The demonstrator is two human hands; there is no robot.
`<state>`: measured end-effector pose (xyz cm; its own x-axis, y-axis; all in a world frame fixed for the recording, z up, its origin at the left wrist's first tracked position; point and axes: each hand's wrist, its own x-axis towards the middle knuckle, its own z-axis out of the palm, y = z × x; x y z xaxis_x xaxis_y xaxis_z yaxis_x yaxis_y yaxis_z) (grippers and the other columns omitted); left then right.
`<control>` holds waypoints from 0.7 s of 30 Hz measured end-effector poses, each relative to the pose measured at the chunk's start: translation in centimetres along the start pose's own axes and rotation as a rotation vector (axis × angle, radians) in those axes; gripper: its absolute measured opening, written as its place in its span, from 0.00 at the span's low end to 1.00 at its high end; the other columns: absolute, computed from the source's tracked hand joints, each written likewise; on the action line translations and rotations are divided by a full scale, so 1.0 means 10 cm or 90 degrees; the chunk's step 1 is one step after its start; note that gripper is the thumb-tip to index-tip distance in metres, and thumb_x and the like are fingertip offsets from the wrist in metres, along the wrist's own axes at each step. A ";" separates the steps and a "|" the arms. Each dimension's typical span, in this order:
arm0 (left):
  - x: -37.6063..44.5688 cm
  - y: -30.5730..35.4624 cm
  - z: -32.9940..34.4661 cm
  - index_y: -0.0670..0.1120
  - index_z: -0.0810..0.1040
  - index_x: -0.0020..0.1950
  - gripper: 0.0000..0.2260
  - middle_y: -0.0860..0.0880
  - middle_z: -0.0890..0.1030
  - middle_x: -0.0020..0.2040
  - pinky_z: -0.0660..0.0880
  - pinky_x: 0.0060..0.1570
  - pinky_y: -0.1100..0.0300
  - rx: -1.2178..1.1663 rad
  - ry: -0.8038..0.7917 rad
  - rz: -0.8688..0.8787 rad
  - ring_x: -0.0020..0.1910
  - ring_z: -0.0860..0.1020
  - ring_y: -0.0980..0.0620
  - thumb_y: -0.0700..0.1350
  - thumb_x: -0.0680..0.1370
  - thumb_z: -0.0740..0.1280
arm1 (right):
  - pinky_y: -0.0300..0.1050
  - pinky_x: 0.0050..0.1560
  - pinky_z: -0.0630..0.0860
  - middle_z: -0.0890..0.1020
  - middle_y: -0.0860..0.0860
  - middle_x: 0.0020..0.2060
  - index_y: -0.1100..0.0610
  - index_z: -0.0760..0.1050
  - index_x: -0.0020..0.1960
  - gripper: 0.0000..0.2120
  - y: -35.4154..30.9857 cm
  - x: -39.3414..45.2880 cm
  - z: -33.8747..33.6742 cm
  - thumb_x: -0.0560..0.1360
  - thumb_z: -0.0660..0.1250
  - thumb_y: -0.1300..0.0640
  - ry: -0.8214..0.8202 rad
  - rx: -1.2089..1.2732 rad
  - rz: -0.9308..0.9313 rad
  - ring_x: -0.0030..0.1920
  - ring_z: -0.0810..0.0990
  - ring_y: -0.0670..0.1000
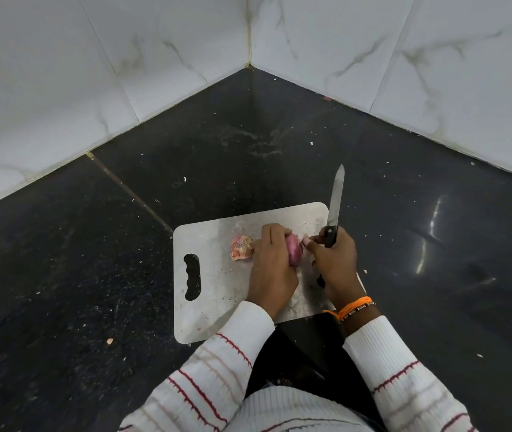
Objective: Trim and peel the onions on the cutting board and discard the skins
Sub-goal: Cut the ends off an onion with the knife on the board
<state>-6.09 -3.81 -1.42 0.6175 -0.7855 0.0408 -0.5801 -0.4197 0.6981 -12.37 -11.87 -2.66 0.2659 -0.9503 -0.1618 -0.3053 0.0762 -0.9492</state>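
1. Peeling in progress: left hand (272,266) is curled over a glossy purple-red onion (294,250), pinning it on the grey rectangular metal cutting board (211,294) so it can't roll.
2. Right hand (332,260) is wrapped round the black handle of a steel-bladed kitchen knife (335,207); blade points up and away, off the onion. My read: parked clear so the thumb/forefinger tips can pick at the onion's right end w/o dropping the tool.
3. Whether those fingertips actually pinch a skin flap — can't tell, too small.
4. Second onion (242,247), pale pink-tan w/ dry papery skin and root hairs on, sits on the board just left of the left hand, touching or nearly. Looks untouched, so approx half the job remains.
5. Board lies on a black speckled stone counter (92,260) in a corner of white marbled tile walls (404,57). Small skin flecks are scattered on counter + board.
6. No bin or bowl for skins in view; discard step not done yet.
7. Risk: blade near the wrist line if the right hand twists while pulling skin.
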 end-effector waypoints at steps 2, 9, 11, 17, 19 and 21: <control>0.01 -0.02 -0.01 0.46 0.65 0.62 0.22 0.47 0.68 0.63 0.72 0.55 0.64 -0.004 0.008 -0.001 0.60 0.70 0.49 0.37 0.73 0.71 | 0.41 0.43 0.75 0.77 0.46 0.36 0.56 0.71 0.44 0.08 -0.01 0.01 0.00 0.71 0.71 0.61 -0.022 -0.009 -0.014 0.39 0.76 0.44; 0.06 -0.04 -0.19 0.48 0.66 0.57 0.20 0.48 0.75 0.57 0.73 0.49 0.69 -0.132 -0.103 -0.040 0.54 0.76 0.52 0.40 0.72 0.73 | 0.43 0.44 0.77 0.81 0.49 0.40 0.55 0.77 0.47 0.03 -0.03 0.03 -0.07 0.73 0.68 0.58 -0.134 0.024 -0.003 0.43 0.80 0.48; 0.05 -0.05 -0.19 0.48 0.67 0.57 0.23 0.49 0.75 0.56 0.74 0.47 0.69 -0.130 -0.098 -0.026 0.53 0.75 0.53 0.40 0.69 0.75 | 0.45 0.42 0.77 0.81 0.51 0.36 0.54 0.78 0.42 0.03 -0.04 0.03 -0.07 0.74 0.67 0.59 -0.144 0.021 -0.001 0.40 0.79 0.50; 0.04 -0.06 -0.11 0.48 0.72 0.54 0.22 0.50 0.75 0.54 0.74 0.46 0.64 -0.047 -0.053 0.031 0.51 0.74 0.52 0.44 0.66 0.78 | 0.40 0.37 0.70 0.78 0.50 0.33 0.62 0.77 0.41 0.06 0.01 0.06 -0.04 0.74 0.67 0.59 -0.068 -0.126 -0.042 0.38 0.76 0.50; 0.03 -0.04 -0.08 0.49 0.71 0.51 0.19 0.51 0.74 0.51 0.69 0.41 0.67 -0.016 -0.035 0.050 0.48 0.73 0.52 0.45 0.66 0.77 | 0.38 0.34 0.69 0.77 0.52 0.34 0.63 0.76 0.42 0.07 0.02 0.07 -0.02 0.74 0.67 0.59 -0.047 -0.160 -0.058 0.38 0.76 0.51; 0.03 -0.02 -0.07 0.49 0.70 0.49 0.18 0.50 0.74 0.50 0.66 0.41 0.67 0.002 -0.024 0.057 0.47 0.72 0.52 0.44 0.67 0.77 | 0.39 0.35 0.69 0.77 0.52 0.35 0.64 0.76 0.43 0.07 0.00 0.05 0.01 0.74 0.67 0.60 -0.034 -0.196 -0.077 0.37 0.74 0.51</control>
<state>-5.47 -3.70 -1.05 0.5433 -0.8361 0.0758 -0.6336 -0.3492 0.6904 -12.12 -12.35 -2.83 0.3620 -0.9291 -0.0751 -0.5290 -0.1385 -0.8373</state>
